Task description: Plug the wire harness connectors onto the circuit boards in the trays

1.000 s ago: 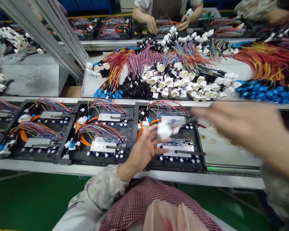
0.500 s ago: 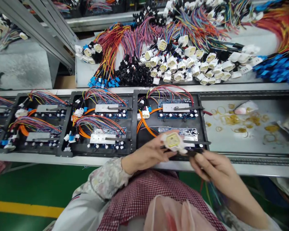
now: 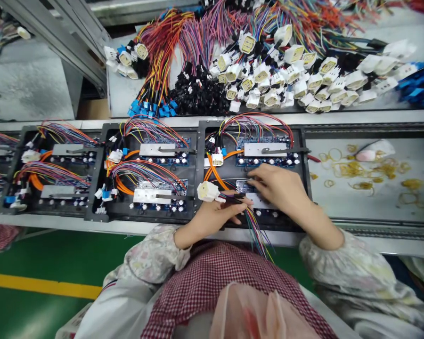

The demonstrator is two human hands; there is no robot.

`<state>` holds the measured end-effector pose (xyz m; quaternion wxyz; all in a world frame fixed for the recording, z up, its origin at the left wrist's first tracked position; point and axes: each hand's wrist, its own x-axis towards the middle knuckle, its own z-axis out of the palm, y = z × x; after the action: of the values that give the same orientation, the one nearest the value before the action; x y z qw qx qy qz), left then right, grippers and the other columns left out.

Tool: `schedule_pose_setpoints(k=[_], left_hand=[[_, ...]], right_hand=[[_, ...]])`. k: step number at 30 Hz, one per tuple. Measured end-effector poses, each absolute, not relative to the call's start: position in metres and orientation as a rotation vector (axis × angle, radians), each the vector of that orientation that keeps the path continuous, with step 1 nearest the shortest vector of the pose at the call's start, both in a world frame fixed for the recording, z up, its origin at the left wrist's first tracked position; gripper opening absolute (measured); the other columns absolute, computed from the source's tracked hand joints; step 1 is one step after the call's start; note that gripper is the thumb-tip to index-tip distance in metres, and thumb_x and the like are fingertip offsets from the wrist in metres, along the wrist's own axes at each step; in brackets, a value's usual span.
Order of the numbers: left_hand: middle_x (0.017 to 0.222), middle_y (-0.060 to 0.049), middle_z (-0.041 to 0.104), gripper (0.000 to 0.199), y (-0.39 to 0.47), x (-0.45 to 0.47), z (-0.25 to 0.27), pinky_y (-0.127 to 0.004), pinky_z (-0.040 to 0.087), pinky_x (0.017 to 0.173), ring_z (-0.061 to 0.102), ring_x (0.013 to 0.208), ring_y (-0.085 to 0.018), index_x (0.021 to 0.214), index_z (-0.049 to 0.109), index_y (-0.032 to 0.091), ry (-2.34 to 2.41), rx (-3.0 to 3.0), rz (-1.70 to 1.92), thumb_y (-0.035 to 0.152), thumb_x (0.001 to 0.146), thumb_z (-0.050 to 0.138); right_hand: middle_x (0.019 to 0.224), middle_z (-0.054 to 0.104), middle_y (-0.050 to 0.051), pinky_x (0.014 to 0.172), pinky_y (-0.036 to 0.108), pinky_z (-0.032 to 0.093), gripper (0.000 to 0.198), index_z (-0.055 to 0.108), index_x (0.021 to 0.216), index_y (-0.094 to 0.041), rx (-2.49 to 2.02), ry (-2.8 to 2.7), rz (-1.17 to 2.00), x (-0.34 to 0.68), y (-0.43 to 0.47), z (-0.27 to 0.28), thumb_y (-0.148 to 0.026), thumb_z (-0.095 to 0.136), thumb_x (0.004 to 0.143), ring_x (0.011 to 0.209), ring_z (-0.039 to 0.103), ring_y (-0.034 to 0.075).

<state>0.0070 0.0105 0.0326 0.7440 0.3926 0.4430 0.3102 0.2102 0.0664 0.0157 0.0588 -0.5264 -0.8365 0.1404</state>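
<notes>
My left hand (image 3: 215, 214) is closed around a wire harness (image 3: 256, 230), near the front edge of a black tray (image 3: 199, 141). The harness's white connector (image 3: 207, 191) sticks out to the left above the fingers, and its loose multicoloured wires hang over the tray's front edge. Over the lower circuit board (image 3: 243, 186) is my right hand (image 3: 279, 188), palm down. Its fingertips come together at the board's upper left edge, beside a thin wire; whether they pinch it cannot be made out. The hand partly covers the board's silver heat sink (image 3: 263, 201).
Behind the tray is the upper circuit board (image 3: 265, 149), with orange cables (image 3: 215, 174) at its left. Similar trays (image 3: 99, 179) stand further left. Harness bundles (image 3: 268, 84) lie on the back shelf. Yellow rubber bands (image 3: 360, 169) are scattered at the right.
The harness has moved left and is now in my left hand alone. My right hand has let go of it and moved up and left over the lower board.
</notes>
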Motion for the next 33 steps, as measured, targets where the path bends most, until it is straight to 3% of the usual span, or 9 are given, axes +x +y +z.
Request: schedule_pose_setpoints(k=[4, 9, 16, 26, 33], left_hand=[[0.102, -0.007, 0.071, 0.022, 0.01, 0.005, 0.029, -0.018, 0.057, 0.058, 0.063, 0.063, -0.007, 0.091, 0.069, 0.014, 1.022, 0.95, 0.722, 0.035, 0.09, 0.061], [0.099, -0.009, 0.07, 0.027, 0.016, -0.002, 0.033, -0.022, 0.061, 0.06, 0.071, 0.083, -0.017, 0.099, 0.066, 0.014, 0.89, 0.822, 0.713, 0.039, 0.09, 0.062], [0.111, -0.01, 0.072, 0.025, 0.021, -0.009, 0.034, -0.025, 0.062, 0.073, 0.07, 0.103, -0.021, 0.106, 0.071, 0.013, 0.952, 0.803, 0.699, 0.03, 0.089, 0.064], [0.114, -0.007, 0.07, 0.017, 0.02, -0.008, 0.036, -0.02, 0.063, 0.063, 0.069, 0.087, -0.014, 0.096, 0.071, 0.015, 1.027, 0.847, 0.704, 0.028, 0.086, 0.064], [0.109, -0.009, 0.074, 0.019, 0.021, -0.008, 0.036, -0.022, 0.063, 0.064, 0.072, 0.091, -0.018, 0.099, 0.071, 0.016, 1.007, 0.911, 0.724, 0.029, 0.09, 0.06]], right_hand=[[0.09, 0.071, 0.005, 0.055, 0.03, 0.029, 0.018, 0.067, 0.089, -0.021, -1.617, -2.752, 0.426, 0.197, 0.08, 0.013, -0.026, 0.051, 0.095, 0.077, 0.064, 0.019], [0.08, 0.071, 0.003, 0.054, 0.031, 0.026, 0.02, 0.062, 0.097, -0.023, -1.618, -2.749, 0.485, 0.21, 0.077, 0.015, -0.03, 0.044, 0.099, 0.063, 0.061, 0.018], [0.083, 0.074, 0.004, 0.055, 0.031, 0.03, 0.024, 0.063, 0.099, -0.021, -1.567, -2.761, 0.419, 0.222, 0.075, 0.011, -0.03, 0.04, 0.099, 0.067, 0.065, 0.019], [0.085, 0.076, 0.006, 0.056, 0.032, 0.032, 0.027, 0.065, 0.098, -0.02, -1.53, -2.768, 0.336, 0.223, 0.073, 0.012, -0.032, 0.04, 0.1, 0.065, 0.065, 0.019], [0.086, 0.075, 0.006, 0.054, 0.032, 0.029, 0.026, 0.066, 0.098, -0.019, -1.525, -2.769, 0.288, 0.22, 0.071, 0.008, -0.032, 0.043, 0.099, 0.063, 0.063, 0.018]])
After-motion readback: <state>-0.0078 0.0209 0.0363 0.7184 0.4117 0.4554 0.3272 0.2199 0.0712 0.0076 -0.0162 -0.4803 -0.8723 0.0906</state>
